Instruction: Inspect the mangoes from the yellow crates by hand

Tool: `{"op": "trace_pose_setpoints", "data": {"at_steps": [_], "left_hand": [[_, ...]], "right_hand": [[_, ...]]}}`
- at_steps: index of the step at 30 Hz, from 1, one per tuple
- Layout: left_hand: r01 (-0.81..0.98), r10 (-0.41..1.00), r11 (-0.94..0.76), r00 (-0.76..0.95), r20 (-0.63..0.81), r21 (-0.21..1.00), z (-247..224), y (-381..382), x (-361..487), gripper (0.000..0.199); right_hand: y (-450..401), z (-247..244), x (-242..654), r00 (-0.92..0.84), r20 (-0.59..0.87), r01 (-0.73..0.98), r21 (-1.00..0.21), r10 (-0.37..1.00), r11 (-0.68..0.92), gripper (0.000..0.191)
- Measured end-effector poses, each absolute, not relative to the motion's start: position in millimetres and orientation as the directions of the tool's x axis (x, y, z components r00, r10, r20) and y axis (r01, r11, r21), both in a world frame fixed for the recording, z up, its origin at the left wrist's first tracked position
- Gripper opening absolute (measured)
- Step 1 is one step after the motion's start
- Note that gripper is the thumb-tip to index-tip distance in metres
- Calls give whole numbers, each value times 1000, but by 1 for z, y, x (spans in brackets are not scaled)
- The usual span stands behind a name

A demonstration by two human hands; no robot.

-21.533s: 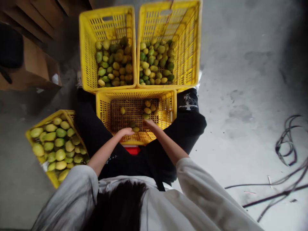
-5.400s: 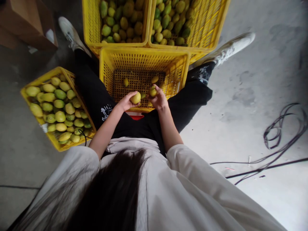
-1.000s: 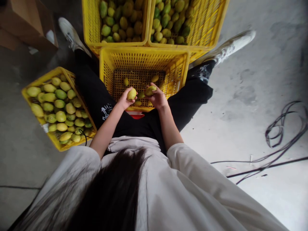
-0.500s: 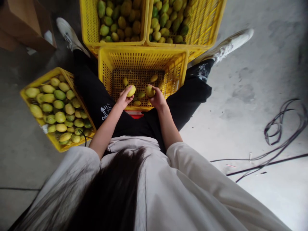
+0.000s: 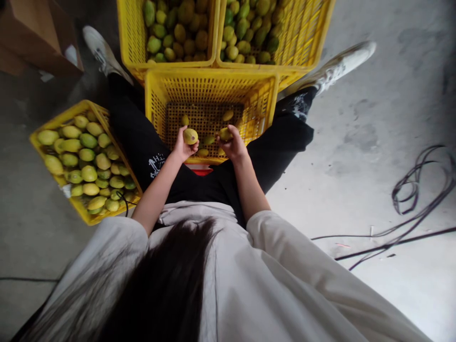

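Note:
My left hand (image 5: 183, 148) is closed round a yellow lemon (image 5: 190, 136), whose end with a brownish spot faces up. In my right hand (image 5: 236, 145) is a second, greener lemon (image 5: 225, 134), gripped between thumb and fingers. Both hands are held above the near part of a yellow slatted crate (image 5: 211, 74) between my legs. Several loose lemons lie on its dark mesh bottom, among them one lemon (image 5: 227, 115) toward the far right and another lemon (image 5: 185, 120) toward the far left.
Beyond the middle crate stand a yellow crate (image 5: 133, 33) and another yellow crate (image 5: 306, 33), both holding green and yellow lemons. A tilted crate (image 5: 76, 209) full of lemons sits at left. Black cables (image 5: 409, 190) lie on the right floor; a cardboard box (image 5: 35, 33) stands far left.
The left-hand lemon has been turned so its spotted end shows, and it has shifted slightly left. The right-hand lemon has been rolled within the fingers and lies more sideways.

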State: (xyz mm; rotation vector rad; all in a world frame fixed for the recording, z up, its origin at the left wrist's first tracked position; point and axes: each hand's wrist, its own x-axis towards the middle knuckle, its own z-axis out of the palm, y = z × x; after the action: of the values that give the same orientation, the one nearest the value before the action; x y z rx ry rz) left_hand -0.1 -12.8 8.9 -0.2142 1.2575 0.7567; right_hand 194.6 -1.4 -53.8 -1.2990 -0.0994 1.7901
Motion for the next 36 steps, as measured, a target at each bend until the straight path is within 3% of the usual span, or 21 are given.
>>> {"op": "trace_pose_setpoints", "data": {"at_steps": [3, 8, 18, 22, 29, 32, 36], "left_hand": [[-669, 386, 716, 142, -912, 199, 9, -14, -1, 50], [-637, 369, 747, 158, -916, 191, -4, -15, -2, 42], [-652, 395, 737, 200, -896, 179, -2, -15, 0, 47], [-617, 422, 753, 185, -887, 229, -2, -16, 3, 46], [-542, 486, 766, 138, -863, 345, 3, -18, 9, 58], [-551, 492, 753, 109, -864, 359, 4, -16, 9, 61], [-609, 488, 710, 63, -871, 354, 0, -12, 6, 53]], "right_hand": [[-3, -54, 198, -39, -701, -605, -551, 712, -575, 30], [-6, -53, 198, -174, -670, -563, -534, 721, -632, 39], [-6, -56, 197, -206, -668, -517, -546, 715, -659, 36], [-7, -58, 196, -232, -630, -526, -559, 741, -641, 42], [-6, -62, 196, -123, -588, -548, -631, 799, -549, 48], [-3, -60, 200, -118, -635, -545, -601, 763, -584, 53], [-1, -55, 202, -153, -676, -615, -506, 721, -605, 46]]}}
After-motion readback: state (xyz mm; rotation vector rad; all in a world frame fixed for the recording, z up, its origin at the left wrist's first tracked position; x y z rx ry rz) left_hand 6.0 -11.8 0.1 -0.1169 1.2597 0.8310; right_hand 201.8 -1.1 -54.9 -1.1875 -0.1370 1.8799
